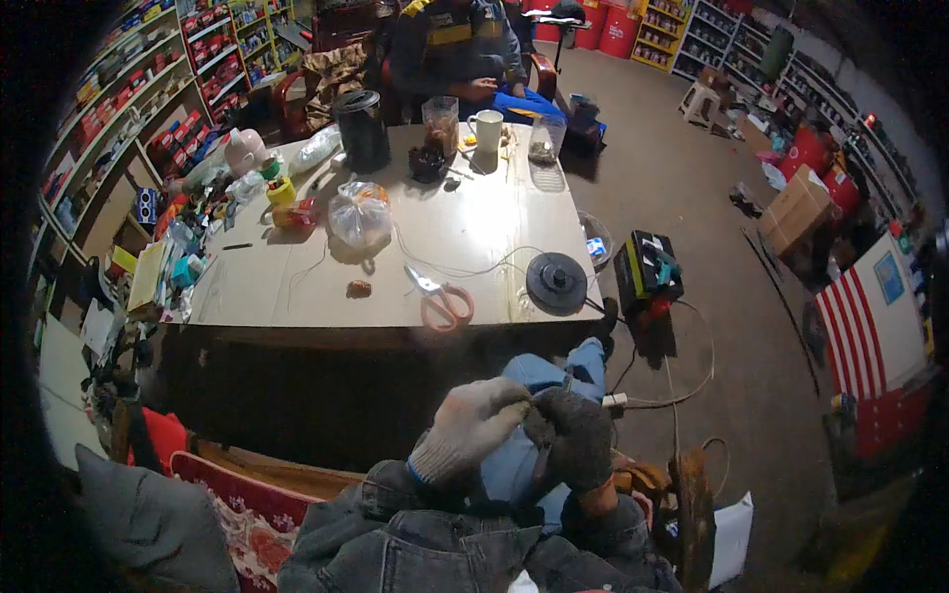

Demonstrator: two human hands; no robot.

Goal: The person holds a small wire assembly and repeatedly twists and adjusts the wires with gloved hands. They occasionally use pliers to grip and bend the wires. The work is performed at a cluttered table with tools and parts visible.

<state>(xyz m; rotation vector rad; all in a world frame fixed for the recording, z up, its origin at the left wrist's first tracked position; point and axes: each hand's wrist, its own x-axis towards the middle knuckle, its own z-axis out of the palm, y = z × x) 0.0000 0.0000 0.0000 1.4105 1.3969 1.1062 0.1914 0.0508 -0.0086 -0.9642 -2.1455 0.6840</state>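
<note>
Above my lap my two hands meet, both bent inward. My left hand [473, 425] wears a white knitted glove with a blue-edged cuff, its fingers closed in a pinch. Against its fingertips is my right hand [581, 435], covered by a dark grey knitted glove and curled shut. A small piece of dark grey knit [537, 427] shows between them; what the fingers hold is too dark to make out. Light blue jeans [509, 466] lie beneath. Ahead, on the table [386, 296], orange-handled scissors [442, 298] rest by the front edge.
A black round lid-like disc [556, 284], a clear plastic bag [359, 214], a black pitcher [363, 131] and a white mug [486, 129] stand on the table. Someone in dark clothes [455, 54] sits opposite. Right of the table are a black-and-yellow battery [647, 267] and loose cables.
</note>
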